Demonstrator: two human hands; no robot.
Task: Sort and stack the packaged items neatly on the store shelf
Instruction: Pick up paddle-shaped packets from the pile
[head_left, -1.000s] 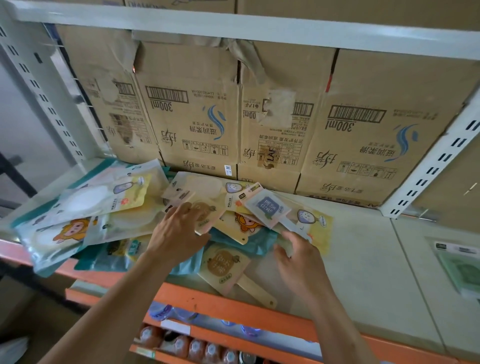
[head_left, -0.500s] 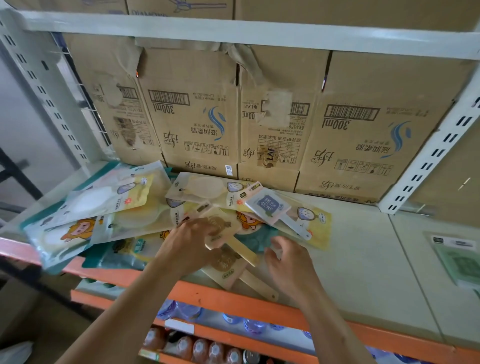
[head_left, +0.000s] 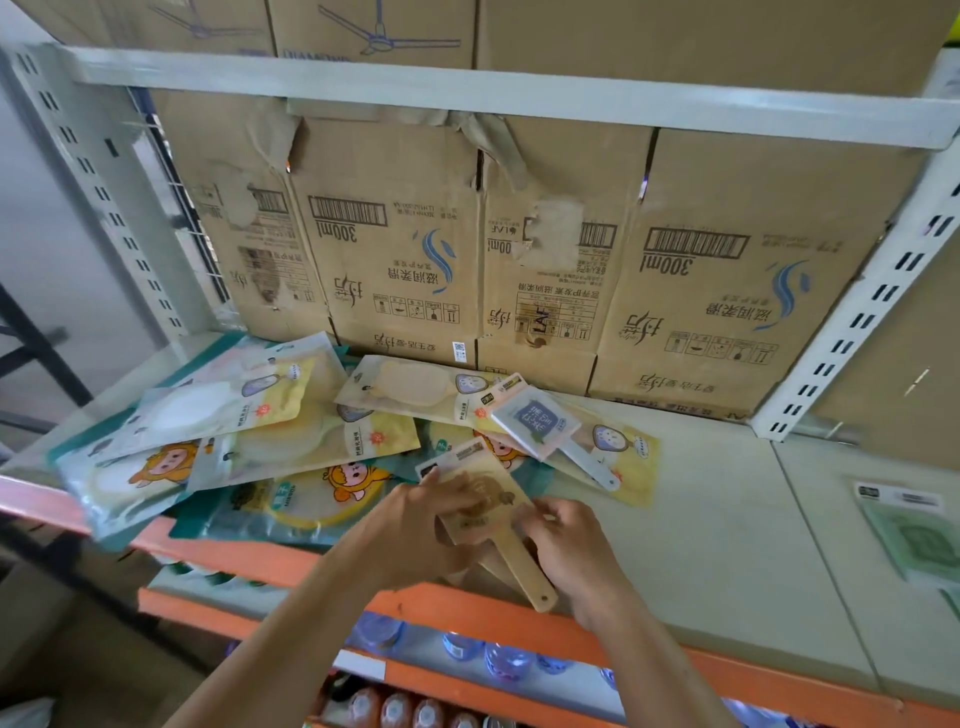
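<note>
Head view.

1. Flat tan paddle (head_left: 485, 501): square head, straight handle pointing near-right, wood-coloured, with a dark label strip at its far-left corner whose print is too small to read. It is at the near middle of the shelf, over the orange front edge (head_left: 291, 558). A second, similar handle shows just beneath it.
2. Left hand (head_left: 415, 525): fingers curled on the paddle's left side. Right hand (head_left: 566, 540): fingertips pinching its right side. The hands are close together, both clamped on this one item.
3. Packets (head_left: 249, 415): a loose overlapping heap, left and far of the hands. They are glossy plastic pouches in pale yellow, white and teal with rounded clear windows, and several carry an orange cartoon figure. The text is not legible.
4. White square paddle (head_left: 537, 415): has a grey-purple label and lies on the far-right part of the heap.
5. Shelf (head_left: 727, 519): a pale, matt metal deck.
6. Cardboard boxes (head_left: 400, 249): a row at the far back, brown, creased and with torn tape. They are printed upside down with "300ml", "LAF", barcodes and a blue swirl.
7. Green packet (head_left: 919, 535): flat, lying at the far-right edge.
8. Bottles (head_left: 498, 660): clear and bluish, on the tier below.
</note>
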